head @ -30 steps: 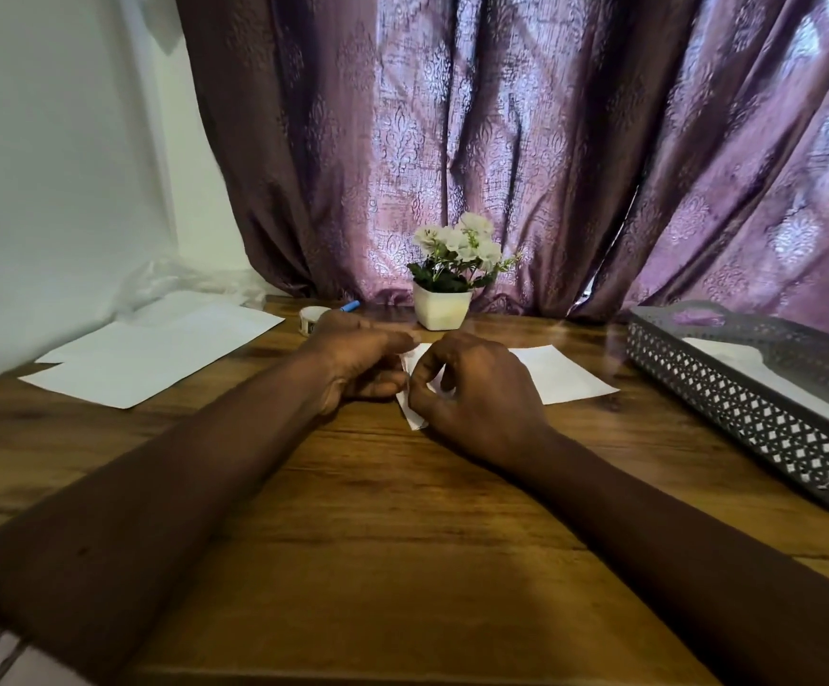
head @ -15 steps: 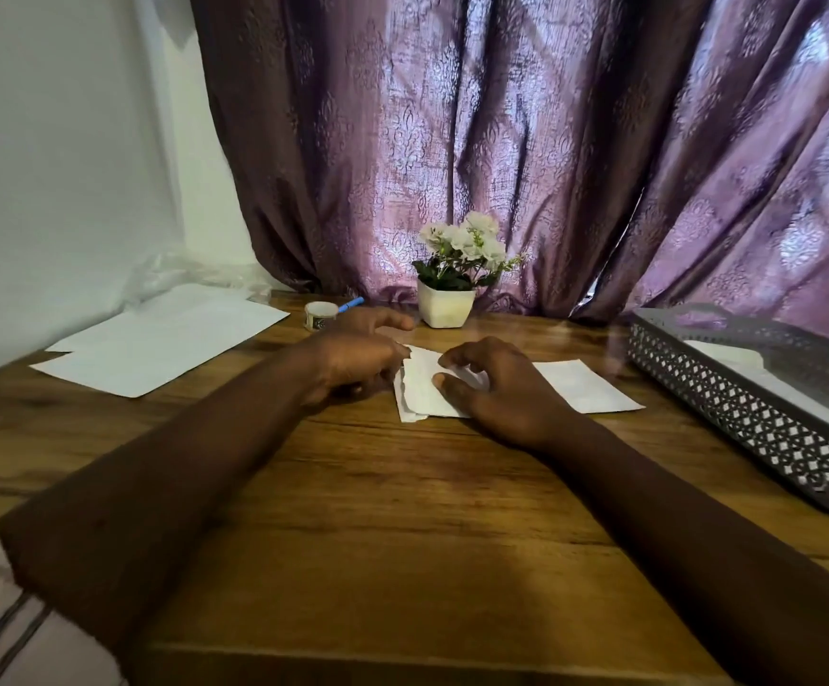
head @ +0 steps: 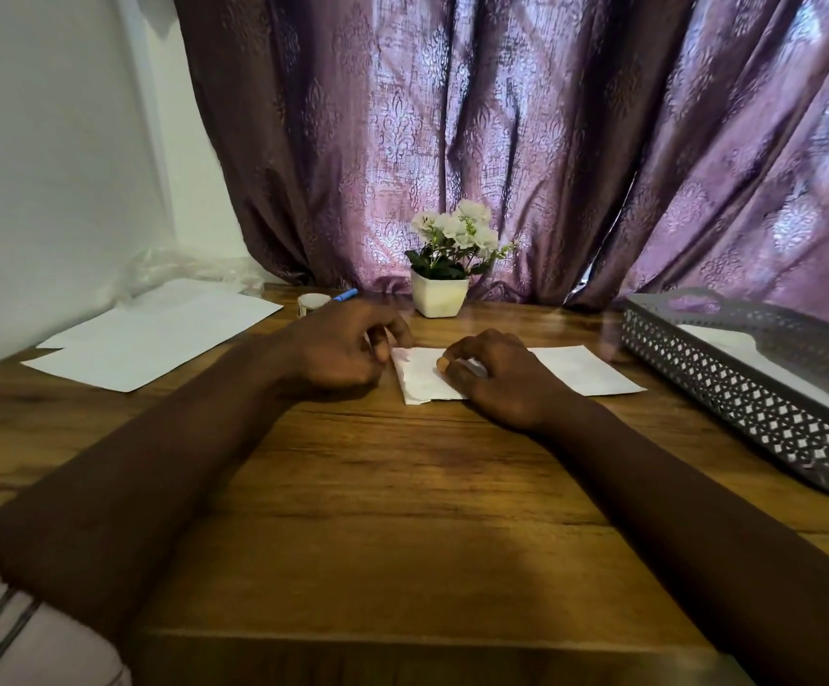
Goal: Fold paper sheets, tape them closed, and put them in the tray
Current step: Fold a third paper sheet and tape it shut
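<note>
A folded white paper sheet (head: 422, 383) lies flat on the wooden table (head: 402, 487), in front of the flower pot. My right hand (head: 501, 376) rests on top of it with curled fingers and holds it down. My left hand (head: 348, 346) is curled at the sheet's far left corner, fingertips pinching the edge. The sheet's right part (head: 585, 371) sticks out past my right hand. At the right stands the grey perforated tray (head: 729, 393) with white paper (head: 729, 341) lying in it. A small tape roll (head: 312, 303) sits behind my left hand.
Loose white sheets (head: 155, 334) lie at the left by the wall. A blue pen (head: 346, 294) lies beside the tape roll. A white pot of flowers (head: 439, 294) stands at the back, in front of the purple curtain (head: 501, 141).
The paper was lifted between both hands and now lies flat. My right hand has shifted onto its top, and my left hand has drawn back to the left corner.
</note>
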